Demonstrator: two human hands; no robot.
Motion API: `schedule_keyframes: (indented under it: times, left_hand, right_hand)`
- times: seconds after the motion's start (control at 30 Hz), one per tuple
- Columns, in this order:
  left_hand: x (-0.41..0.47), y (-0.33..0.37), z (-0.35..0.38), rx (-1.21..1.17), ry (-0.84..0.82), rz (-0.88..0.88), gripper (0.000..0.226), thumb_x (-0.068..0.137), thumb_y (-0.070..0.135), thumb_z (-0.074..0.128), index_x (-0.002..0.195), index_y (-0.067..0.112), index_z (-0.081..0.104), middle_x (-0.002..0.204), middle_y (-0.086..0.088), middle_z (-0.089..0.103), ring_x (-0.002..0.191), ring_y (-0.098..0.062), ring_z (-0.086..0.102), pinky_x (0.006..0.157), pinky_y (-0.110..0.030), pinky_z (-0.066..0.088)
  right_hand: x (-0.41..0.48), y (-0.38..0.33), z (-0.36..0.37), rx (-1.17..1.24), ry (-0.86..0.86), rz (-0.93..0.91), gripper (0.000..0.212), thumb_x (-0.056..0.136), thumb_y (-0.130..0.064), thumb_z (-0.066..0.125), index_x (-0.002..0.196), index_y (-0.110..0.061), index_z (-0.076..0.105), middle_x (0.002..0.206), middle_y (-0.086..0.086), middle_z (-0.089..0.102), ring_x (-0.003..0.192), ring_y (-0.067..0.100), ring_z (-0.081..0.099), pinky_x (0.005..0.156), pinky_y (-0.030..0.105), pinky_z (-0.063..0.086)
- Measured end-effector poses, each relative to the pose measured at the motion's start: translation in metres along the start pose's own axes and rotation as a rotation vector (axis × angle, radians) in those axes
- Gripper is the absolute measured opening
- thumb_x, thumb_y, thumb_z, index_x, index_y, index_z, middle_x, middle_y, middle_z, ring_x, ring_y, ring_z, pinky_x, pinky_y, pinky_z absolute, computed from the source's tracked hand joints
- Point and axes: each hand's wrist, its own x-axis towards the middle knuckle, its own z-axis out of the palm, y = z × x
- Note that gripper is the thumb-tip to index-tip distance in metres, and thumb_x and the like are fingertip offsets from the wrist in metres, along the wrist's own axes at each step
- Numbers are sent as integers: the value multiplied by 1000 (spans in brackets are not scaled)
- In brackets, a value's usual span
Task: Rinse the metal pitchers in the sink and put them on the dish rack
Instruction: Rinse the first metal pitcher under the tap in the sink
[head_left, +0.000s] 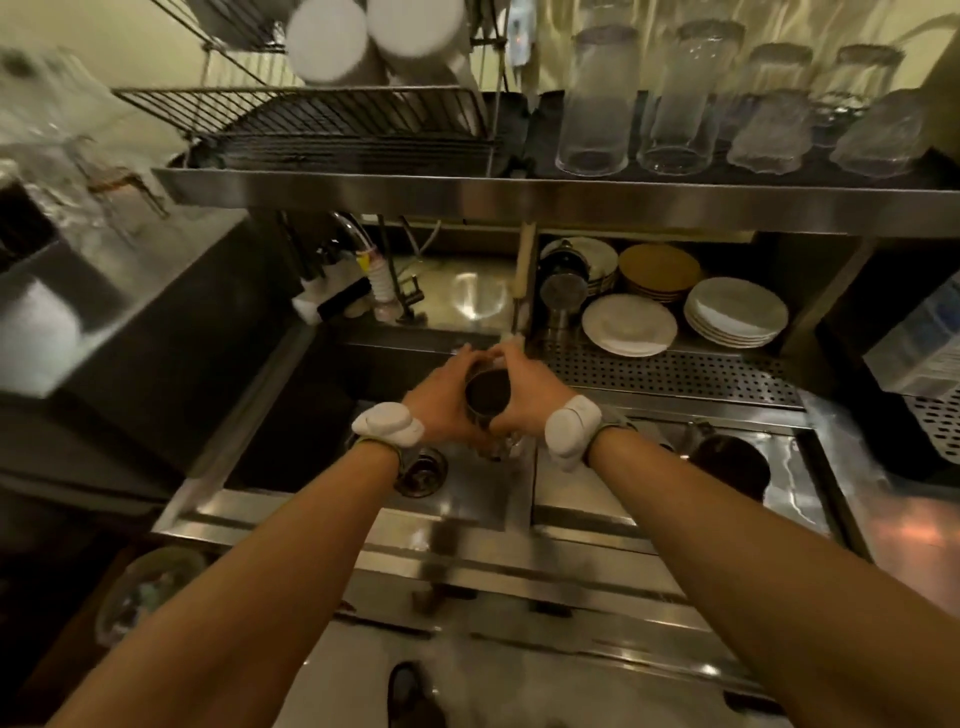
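Observation:
A small metal pitcher (487, 396) is upright over the steel sink (467, 499), its dark open mouth facing me. My left hand (439, 410) wraps its left side and my right hand (530, 397) wraps its right side, fingers meeting at the far rim. A thin tap spout (519, 291) hangs just behind the pitcher. Another dark round pitcher (730, 467) sits in the right basin. The wire dish rack (322, 122) stands on the upper shelf at the left, with white cups above it.
Upturned glasses (597, 104) line the steel shelf (519, 200) at upper right. Stacked plates (735, 312) rest below on a perforated tray (670, 371). A curved faucet (353, 228) is at the back left, a drain (423, 470) beneath my left wrist.

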Motion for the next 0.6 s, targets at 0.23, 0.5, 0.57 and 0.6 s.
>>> schedule_keyframes:
  times: [0.23, 0.5, 0.57, 0.6]
  left_hand:
    - [-6, -75, -35, 93, 45, -73, 89, 45, 45, 89, 119, 23, 44, 117, 1, 48, 99, -18, 58, 82, -30, 51]
    - [22, -138, -62, 125, -60, -40, 90, 41, 44, 91, 113, 21, 43, 115, -2, 45, 98, -19, 53, 85, -34, 52]
    - [29, -153, -67, 148, -122, -8, 89, 40, 43, 92, 110, 21, 42, 113, -2, 44, 96, -20, 53, 83, -34, 52]
    - [32, -159, -70, 150, -145, 0, 88, 41, 41, 93, 109, 21, 42, 113, -2, 44, 94, -20, 54, 82, -33, 51]
  right_hand:
    - [59, -33, 58, 17, -86, 49, 107, 63, -17, 84, 147, -13, 19, 133, 11, 54, 119, 26, 56, 92, 26, 46]
    - [108, -39, 99, 75, -108, 114, 100, 62, -16, 87, 142, -19, 26, 128, 8, 57, 117, 24, 57, 94, 28, 47]
    - [117, -40, 106, 103, -116, 131, 103, 57, -19, 89, 140, -21, 27, 128, 4, 57, 117, 22, 56, 93, 25, 45]
    - [121, -42, 110, 122, -109, 137, 104, 56, -20, 90, 139, -22, 28, 128, 2, 56, 117, 20, 55, 93, 23, 44]
